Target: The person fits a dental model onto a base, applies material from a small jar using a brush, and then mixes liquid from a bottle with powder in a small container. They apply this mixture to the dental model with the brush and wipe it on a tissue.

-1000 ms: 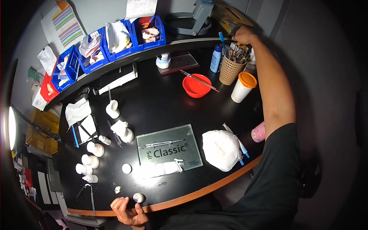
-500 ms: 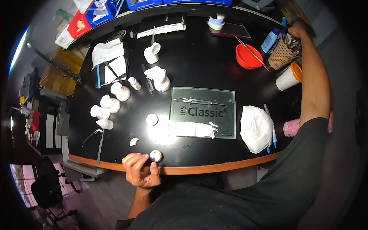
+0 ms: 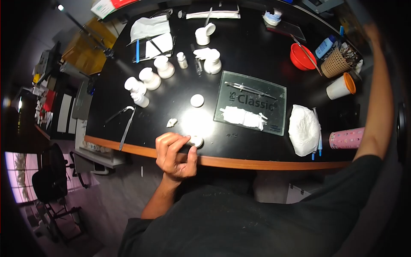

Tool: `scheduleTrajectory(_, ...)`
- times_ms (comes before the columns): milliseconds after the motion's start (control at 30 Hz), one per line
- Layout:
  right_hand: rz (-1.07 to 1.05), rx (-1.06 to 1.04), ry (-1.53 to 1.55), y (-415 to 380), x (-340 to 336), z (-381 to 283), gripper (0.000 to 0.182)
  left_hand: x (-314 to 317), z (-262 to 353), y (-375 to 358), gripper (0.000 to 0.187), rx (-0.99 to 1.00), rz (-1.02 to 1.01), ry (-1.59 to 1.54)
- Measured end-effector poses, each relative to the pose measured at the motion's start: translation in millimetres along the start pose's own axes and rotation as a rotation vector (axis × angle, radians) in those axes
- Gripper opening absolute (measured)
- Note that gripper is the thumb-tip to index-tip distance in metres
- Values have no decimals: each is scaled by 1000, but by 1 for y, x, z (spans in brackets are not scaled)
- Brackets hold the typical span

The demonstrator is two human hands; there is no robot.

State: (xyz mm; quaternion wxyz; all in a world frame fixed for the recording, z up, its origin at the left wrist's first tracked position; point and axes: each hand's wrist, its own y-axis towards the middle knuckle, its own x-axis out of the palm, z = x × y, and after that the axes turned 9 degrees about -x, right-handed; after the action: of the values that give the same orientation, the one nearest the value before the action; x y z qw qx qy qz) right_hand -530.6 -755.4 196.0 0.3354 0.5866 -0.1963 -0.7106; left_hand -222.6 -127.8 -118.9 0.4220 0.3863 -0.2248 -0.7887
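My left hand (image 3: 176, 156) is at the table's front edge, thumb and forefinger closed around the near left side of a small round white jar (image 3: 196, 141). The jar stands on the black table and the fingers partly cover it. Just beyond lie a small off-white lump (image 3: 171, 123) and a round white lid or disc (image 3: 197, 100). My right arm stretches far out to the right. My right hand (image 3: 371, 33) is dim and smeared beyond the woven holder (image 3: 335, 64) of brushes and tools; its fingers cannot be made out.
A glass slab (image 3: 274, 122) marked "IPS Classic" carries tweezers and a folded white tissue. Several white bottles (image 3: 150, 78) line the left. To the right are a crumpled white tissue (image 3: 304, 130), a red bowl (image 3: 302, 57), an orange-lidded cup (image 3: 341, 86) and a pink cylinder (image 3: 346, 138).
The view has swung, shifting the table up and right in frame. My right hand has moved right, away from the woven holder. My left hand stays at the small jar.
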Motion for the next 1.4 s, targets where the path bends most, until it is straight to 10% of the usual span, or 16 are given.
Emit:
scheduleTrajectory(267, 614, -423, 225, -119, -167, -41, 27, -15, -20, -18, 30, -167, 185, -465)
scheduleTrajectory(567, 53, -496, 1460, -395, -198, -122, 53, -36, -2, -9, 43, -205, -173, -268)
scheduleTrajectory(767, -464, 8, 2112, -483, -203, -207, 67, -32, 42, 10, 46, -239, -499, -478)
scheduleTrajectory(1267, -436, 114, 2161, -517, -192, -230, 63, -27, 61, -7, 17, -565, -752, -592)
scheduleTrajectory(1400, -134, -489, 1668, -524, -193, -225, 35, -26, 60, -13, 16, -633, -754, -596)
